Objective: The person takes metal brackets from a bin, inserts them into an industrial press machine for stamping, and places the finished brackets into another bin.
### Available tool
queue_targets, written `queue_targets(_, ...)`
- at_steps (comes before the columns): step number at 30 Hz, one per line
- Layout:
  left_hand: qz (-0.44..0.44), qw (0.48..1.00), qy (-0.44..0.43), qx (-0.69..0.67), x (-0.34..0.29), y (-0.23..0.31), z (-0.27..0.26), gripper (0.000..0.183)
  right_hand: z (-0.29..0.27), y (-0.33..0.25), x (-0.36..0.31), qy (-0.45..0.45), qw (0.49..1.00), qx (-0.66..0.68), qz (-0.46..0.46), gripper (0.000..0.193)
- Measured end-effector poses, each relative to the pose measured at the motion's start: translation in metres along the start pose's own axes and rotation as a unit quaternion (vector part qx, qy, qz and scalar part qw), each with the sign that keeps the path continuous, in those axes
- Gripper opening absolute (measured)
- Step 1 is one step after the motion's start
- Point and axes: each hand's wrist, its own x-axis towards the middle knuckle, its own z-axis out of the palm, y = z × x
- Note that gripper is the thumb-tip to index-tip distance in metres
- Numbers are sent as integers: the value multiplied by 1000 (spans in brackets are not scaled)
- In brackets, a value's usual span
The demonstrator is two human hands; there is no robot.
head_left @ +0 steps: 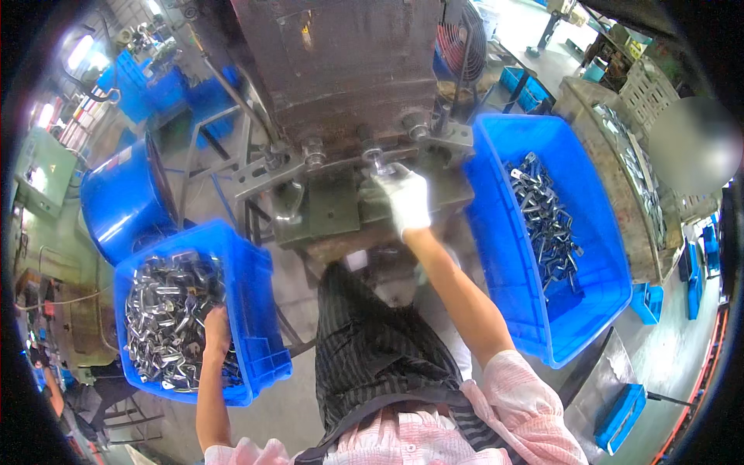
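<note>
My left hand (218, 329) reaches into a blue crate (252, 310) heaped with bent metal brackets (167, 325). Its fingers are hidden down among the parts. In a white glove, my right hand (404, 194) is at the front of a press (341, 70), its fingers drawn together just under the middle punch (373, 151). A small shiny piece shows at those fingertips, too small and blurred to make out. Below the punch lies the flat steel die bed (333, 209).
On the right stands a larger blue crate (597, 271) with a looser pile of bent brackets (542, 217). A blue drum (124, 201) is behind the left crate. Beyond the right crate, a worn bench (612, 163) holds flat metal strips. A fan (461, 43) stands beside the press.
</note>
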Motion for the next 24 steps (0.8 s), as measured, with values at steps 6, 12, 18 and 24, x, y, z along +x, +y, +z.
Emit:
queue_targets(6, -19, 987, 163, 2, -7, 20, -54, 21, -16, -45, -13, 26, 931, -340, -130, 13)
queue_targets(12, -141, 896, 330, -261, -5, 27, -112, 15, -129, -138, -9, 159, 802, -560, -133, 34)
queue_targets(18, -98, 872, 349, -329, -3, 74, -139, 10, -132, -129, -38, 100, 788, -600, -99, 30)
queue_targets(24, -61, 801, 247, -543, 18, 155, -128, 20, -27, -56, -86, -217, 871, -440, -14, 40)
